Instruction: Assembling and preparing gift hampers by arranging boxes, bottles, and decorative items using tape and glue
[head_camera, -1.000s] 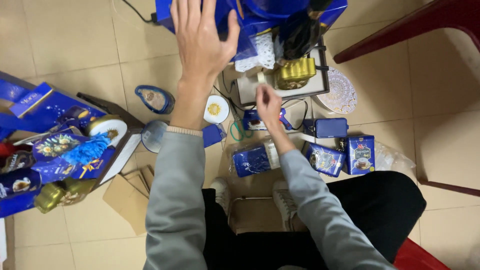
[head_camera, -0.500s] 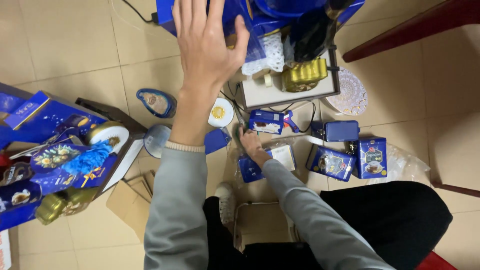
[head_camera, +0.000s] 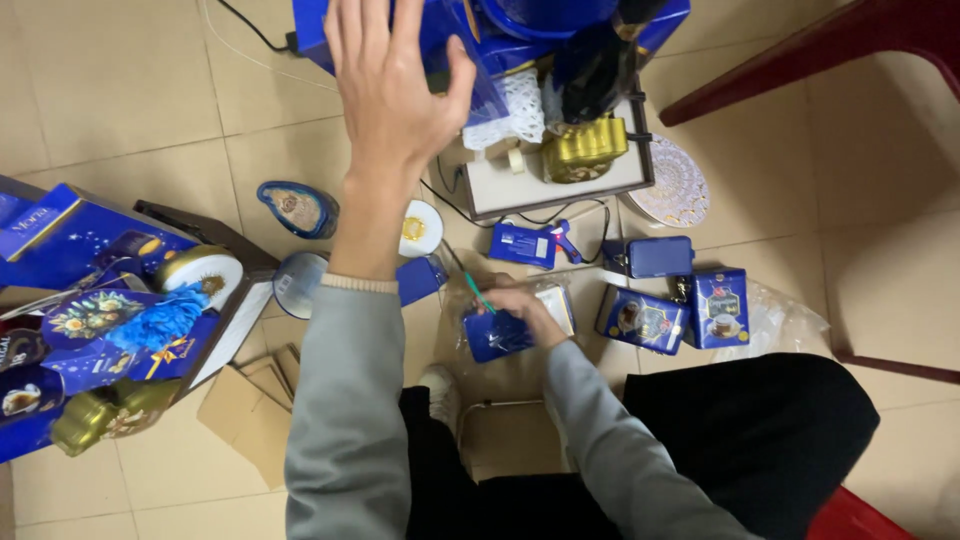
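Low in the centre of the frame, the right hand (head_camera: 522, 310) has its fingers closed on a small blue packet (head_camera: 497, 335) resting on the floor (head_camera: 150, 130), a thin green stick (head_camera: 478, 294) poking up beside them. Higher, toward the upper centre, the left hand (head_camera: 395, 95) spreads open, grasping nothing, before the blue gift box (head_camera: 500, 25). The step looks like gathering pieces; moving that packet would need a steady lift.
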